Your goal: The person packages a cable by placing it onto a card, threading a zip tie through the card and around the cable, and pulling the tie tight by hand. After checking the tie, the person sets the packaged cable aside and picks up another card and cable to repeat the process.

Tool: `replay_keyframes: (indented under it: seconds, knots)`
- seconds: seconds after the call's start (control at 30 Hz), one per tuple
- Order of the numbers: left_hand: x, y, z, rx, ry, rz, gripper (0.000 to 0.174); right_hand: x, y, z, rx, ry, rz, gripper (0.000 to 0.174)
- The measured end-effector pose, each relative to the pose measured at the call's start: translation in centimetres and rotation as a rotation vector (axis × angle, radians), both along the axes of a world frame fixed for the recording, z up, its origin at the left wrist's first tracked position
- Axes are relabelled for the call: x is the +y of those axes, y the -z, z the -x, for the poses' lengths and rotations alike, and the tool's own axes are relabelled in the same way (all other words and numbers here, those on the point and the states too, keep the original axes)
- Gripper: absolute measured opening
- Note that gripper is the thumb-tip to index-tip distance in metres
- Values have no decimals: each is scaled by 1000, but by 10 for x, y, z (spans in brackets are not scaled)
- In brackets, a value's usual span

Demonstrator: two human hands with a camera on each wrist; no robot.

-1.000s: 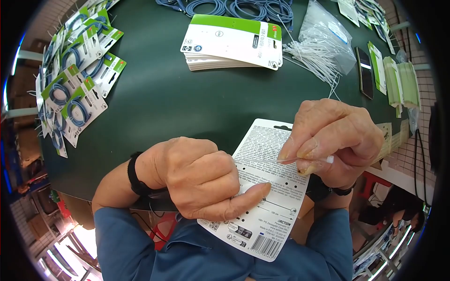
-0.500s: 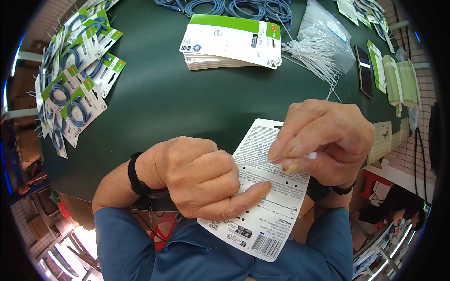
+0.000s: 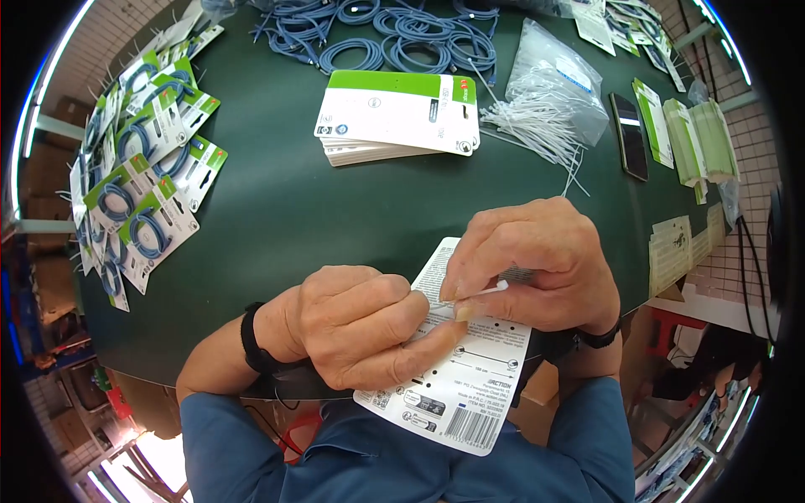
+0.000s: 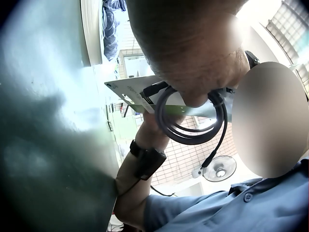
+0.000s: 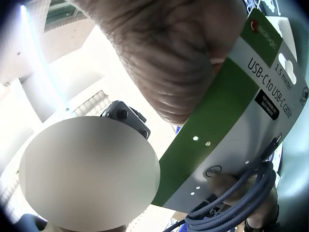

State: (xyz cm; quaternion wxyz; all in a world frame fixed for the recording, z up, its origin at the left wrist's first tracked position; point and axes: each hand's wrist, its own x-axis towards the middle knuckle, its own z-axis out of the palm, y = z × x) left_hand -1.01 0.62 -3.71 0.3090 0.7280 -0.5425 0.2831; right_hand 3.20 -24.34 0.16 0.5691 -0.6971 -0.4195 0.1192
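Observation:
My left hand (image 3: 360,327) grips a printed cable card (image 3: 482,377) with its text side up, the thumb lying along it. Under the card, a coiled blue-grey USB-C cable (image 5: 241,200) lies against the green and white front, and in the left wrist view a fingertip reaches into the coil (image 4: 190,137). Between thumb and fingers my right hand (image 3: 537,260) pinches a thin white cable tie (image 3: 495,288) over the card, its small square head sticking out to the right. The right fingertips are close beside the left thumb tip. The tie's other end is partly hidden by the left hand.
A stack of cards (image 3: 394,113) stands ahead, with loose blue cables (image 3: 411,42) behind it. Loose cable ties (image 3: 537,130) spill from a clear bag (image 3: 558,75). A phone (image 3: 629,134) lies to the right. Packed cable cards (image 3: 147,230) pile up at left.
My right hand has moved left with the cable tie, from the card's right side to near the left thumb. The left hand keeps its grip. The head view has shifted, showing more of the table's far side.

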Motion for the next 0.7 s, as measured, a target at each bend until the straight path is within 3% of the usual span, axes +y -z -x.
replay_keyframes:
  seconds: [0.07, 0.17, 0.2, 0.27, 0.37, 0.4, 0.5, 0.6, 0.7]
  knots:
    - [-1, -1, -3, 50, 19, 25, 40, -2, 1, 0, -14, -8, 19, 15]
    - [0, -4, -10, 151, 17, 67, 34, 6, 9, 6, 94, 357, -286, 19]
    - [0, -5, -12, 240, -6, 102, 30, 4, 11, 5, 79, 358, -291, 19]
    - [1, -1, -16, 306, -36, 141, 25, -1, 15, 0, -112, 637, -414, 22]
    - [-4, 18, -22, 413, -314, 465, 9, -2, 16, -4, -379, 695, -431, 20]
    - [-6, 14, -25, 394, -316, 473, 9, -2, 15, -4, -505, 727, -436, 19]
    - [-20, -8, -41, 1146, -170, 919, 11, 9, 11, 3, -743, 601, -260, 27]
    - [-36, -13, -58, 1138, -76, 1023, 12, 22, 13, 1, -975, 564, -76, 35]
    - [-54, -14, -65, 1126, -43, 1098, 14, 27, 18, -6, -1026, 643, -24, 37]
